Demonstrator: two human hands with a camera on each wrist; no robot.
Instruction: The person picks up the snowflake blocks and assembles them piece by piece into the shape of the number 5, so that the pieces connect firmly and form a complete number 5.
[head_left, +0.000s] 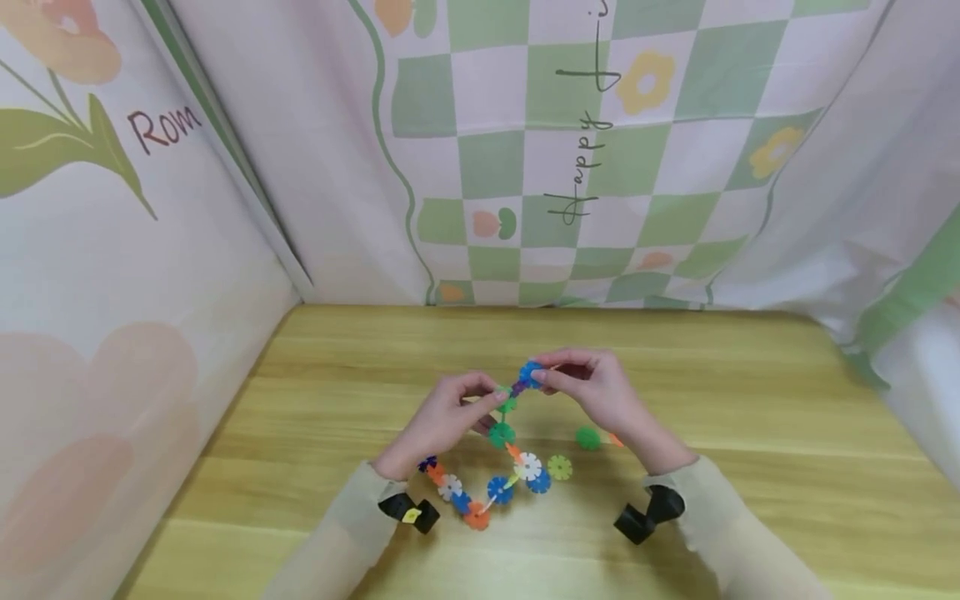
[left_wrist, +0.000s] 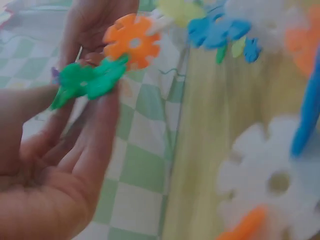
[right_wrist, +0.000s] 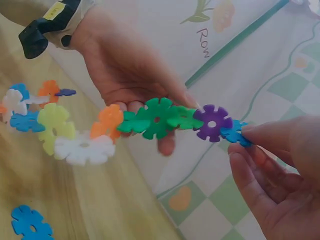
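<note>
A chain of notched plastic snowflake discs in several colours stretches between both hands and down over the table. My left hand (head_left: 450, 412) pinches a light green disc (right_wrist: 183, 116) near the chain's upper end. Beyond it, a purple disc (right_wrist: 222, 116) slots into a blue disc (head_left: 530, 374), which my right hand (head_left: 600, 390) grips between thumb and fingers. Below the left hand follow a green disc (head_left: 501, 434), an orange disc (left_wrist: 120, 37) and a white disc (head_left: 528, 463). The chain's other end, with a dark purple disc (head_left: 428, 462), lies beneath my left wrist.
On the wooden table (head_left: 787, 500), a loose green disc (head_left: 588, 437), an orange piece (head_left: 616, 439) near the right wrist, a yellow-green disc (head_left: 559, 467) and a blue disc (right_wrist: 31, 225) lie beside the chain. Printed curtains (head_left: 495, 92) hang behind and at the sides.
</note>
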